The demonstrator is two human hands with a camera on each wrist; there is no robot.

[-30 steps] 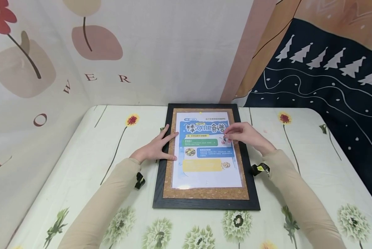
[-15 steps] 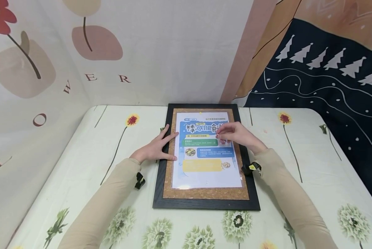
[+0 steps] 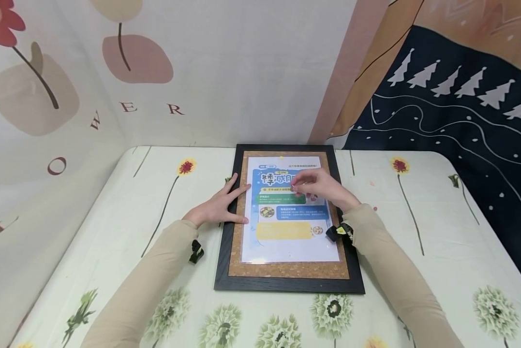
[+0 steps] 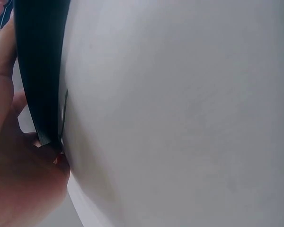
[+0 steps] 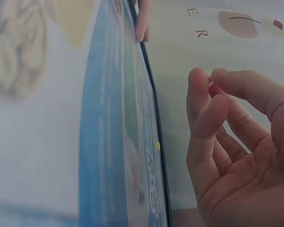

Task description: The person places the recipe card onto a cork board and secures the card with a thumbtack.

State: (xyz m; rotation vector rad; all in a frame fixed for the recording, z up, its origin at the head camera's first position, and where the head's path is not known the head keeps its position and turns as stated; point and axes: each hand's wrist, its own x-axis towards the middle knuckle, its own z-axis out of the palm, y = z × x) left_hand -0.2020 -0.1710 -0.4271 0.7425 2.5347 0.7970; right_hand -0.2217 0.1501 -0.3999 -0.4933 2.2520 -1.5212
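Counter [image 3: 452,251] under white flower-printed cloth carries a black-framed rectangular cork board [image 3: 289,270], flat, midway along its far edge, probably for firm backing. A white-and-blue printed sheet [image 3: 289,217] lies on it. The left hand [image 3: 218,205], fingers spread, rests across frame and sheet, apparently steadying both. The right hand [image 3: 323,188] pinches a tiny reddish item [image 5: 210,82], unidentifiable, above the sheet, seemingly for fine control. A yellow dot-like pin [image 3: 281,157] likely fastens the sheet's top.
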